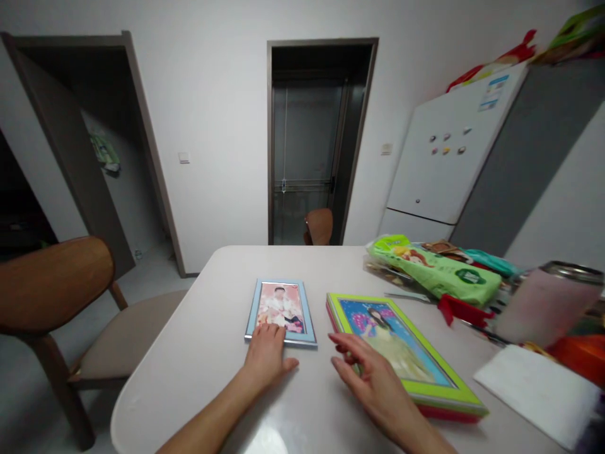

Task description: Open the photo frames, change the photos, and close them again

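A light-blue picture frame [309,318] with a photo of a seated figure in white lies flat on the table. My left hand [268,353] rests on its near edge, fingers laid flat over the border and thumb spread to the side. To the right lies a larger yellow-green picture frame [406,306], showing a figure in a pale yellow dress. Beneath its rim show pinkish-red edges, perhaps of more frames stacked below. Over its near left side hovers my right hand [373,375], fingers loosely curved and apart, holding nothing; whether it touches the frame I cannot tell.
On the right of the white table [203,353] are a green packet [439,268], a pinkish jar [548,302], a red object [460,309] and white paper [539,391]. A wooden chair [57,284] stands at the left, another chair [320,226] behind. A fridge [425,157] stands back right.
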{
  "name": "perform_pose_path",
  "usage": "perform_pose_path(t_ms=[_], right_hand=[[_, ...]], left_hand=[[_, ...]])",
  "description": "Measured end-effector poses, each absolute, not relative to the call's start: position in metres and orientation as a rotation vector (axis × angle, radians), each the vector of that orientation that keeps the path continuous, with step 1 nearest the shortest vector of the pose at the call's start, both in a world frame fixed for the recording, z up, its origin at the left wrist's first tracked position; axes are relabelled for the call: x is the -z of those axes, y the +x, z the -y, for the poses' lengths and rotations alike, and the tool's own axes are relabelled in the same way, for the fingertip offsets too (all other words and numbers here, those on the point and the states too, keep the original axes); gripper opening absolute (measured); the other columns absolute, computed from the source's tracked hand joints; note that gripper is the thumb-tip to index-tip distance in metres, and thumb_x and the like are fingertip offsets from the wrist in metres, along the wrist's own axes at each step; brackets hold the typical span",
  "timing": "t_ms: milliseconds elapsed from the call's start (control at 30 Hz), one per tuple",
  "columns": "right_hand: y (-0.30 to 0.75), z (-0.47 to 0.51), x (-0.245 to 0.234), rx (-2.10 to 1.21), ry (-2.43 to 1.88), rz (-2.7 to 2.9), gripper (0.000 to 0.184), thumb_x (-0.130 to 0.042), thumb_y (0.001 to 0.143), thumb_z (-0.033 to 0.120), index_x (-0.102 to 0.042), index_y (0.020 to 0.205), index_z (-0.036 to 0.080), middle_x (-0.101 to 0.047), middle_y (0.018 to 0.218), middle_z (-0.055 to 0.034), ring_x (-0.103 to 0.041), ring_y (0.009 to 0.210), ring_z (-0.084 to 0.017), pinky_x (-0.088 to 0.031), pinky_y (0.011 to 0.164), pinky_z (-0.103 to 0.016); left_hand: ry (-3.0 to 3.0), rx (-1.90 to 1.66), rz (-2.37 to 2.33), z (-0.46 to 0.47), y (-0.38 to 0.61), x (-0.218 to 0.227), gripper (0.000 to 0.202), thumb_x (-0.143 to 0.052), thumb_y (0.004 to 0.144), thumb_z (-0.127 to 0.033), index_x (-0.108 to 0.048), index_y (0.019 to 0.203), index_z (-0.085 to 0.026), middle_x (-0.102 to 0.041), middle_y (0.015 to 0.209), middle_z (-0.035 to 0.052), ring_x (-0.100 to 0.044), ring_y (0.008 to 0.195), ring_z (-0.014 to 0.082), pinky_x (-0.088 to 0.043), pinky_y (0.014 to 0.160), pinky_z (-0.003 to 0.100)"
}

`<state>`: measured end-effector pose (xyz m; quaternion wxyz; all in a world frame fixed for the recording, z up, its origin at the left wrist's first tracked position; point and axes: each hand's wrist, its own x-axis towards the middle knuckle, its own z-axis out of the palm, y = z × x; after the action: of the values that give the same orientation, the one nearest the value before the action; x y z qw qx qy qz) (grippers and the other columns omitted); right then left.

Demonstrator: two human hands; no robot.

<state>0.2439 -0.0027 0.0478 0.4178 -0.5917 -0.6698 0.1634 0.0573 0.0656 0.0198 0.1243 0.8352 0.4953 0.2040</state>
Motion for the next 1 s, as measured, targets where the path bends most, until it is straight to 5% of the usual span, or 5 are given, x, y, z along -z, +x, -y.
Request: perform_pose_path(t_ms=[133,300,433,667,1000], right_hand=[[0.211,0.003,-0.018,-0.440,-1.461,1.701,0.038,-0.048,0.069,0.034,-0.056,0.104,0.019,-0.054,0.110,-0.0100,-0.048,0.102,-0.023,-0.039,0.086,-0.038],[0.209,-0.006,0.010,-0.375,-1.486,1.693,0.039,-0.047,0.069,0.031,-0.054,0.105,0.017,-0.050,0.115,-0.0108,-0.043,0.109,-0.023,-0.031,0.094,-0.041],[0.211,0.001,-0.005,-0.298,-1.456,1.645,0.038,-0.044,0.073,0.033,-0.051,0.108,0.020,-0.046,0.118,-0.0090,-0.039,0.112,-0.022,-0.028,0.096,-0.041],[0.191,0.002,-0.028,-0.326,-1.351,1.704,0.038,-0.045,0.074,0.035,-0.049,0.110,0.022,-0.049,0.115,-0.0084,-0.040,0.110,-0.020,-0.031,0.094,-0.039],[0.171,-0.006,0.000,-0.467,-1.373,2.044,0.030,-0.049,0.071,0.028,-0.060,0.098,0.022,-0.054,0.106,-0.0098,-0.048,0.098,-0.022,-0.036,0.086,-0.037]], left_hand=[[2.578,-0.523,-1.407,-0.006,0.039,-0.008,0.073,-0.070,0.047,-0.046,-0.045,0.111,-0.018,-0.050,0.108,0.0109,-0.042,0.102,0.0324,-0.025,0.092,0.047],[2.999,-0.741,-1.140,0.030,0.037,0.026,0.016,-0.044,0.078,-0.022,-0.053,0.091,-0.019,-0.058,0.080,0.0053,-0.054,0.075,0.0203,-0.042,0.071,0.034],[3.008,-0.962,-0.991,0.034,0.038,0.001,0.031,-0.031,0.082,-0.037,-0.055,0.080,-0.017,-0.055,0.066,0.0064,-0.052,0.060,0.0197,-0.043,0.051,0.029],[1.980,-1.339,-1.327,0.027,0.006,-0.073,0.035,-0.042,0.080,-0.027,-0.042,0.114,-0.019,-0.054,0.102,0.0072,-0.054,0.085,0.0171,-0.047,0.068,0.027],[1.813,-1.073,-1.615,0.020,-0.029,0.007,0.046,-0.046,0.074,-0.028,-0.042,0.117,-0.012,-0.051,0.116,0.0108,-0.046,0.106,0.0222,-0.036,0.090,0.035]])
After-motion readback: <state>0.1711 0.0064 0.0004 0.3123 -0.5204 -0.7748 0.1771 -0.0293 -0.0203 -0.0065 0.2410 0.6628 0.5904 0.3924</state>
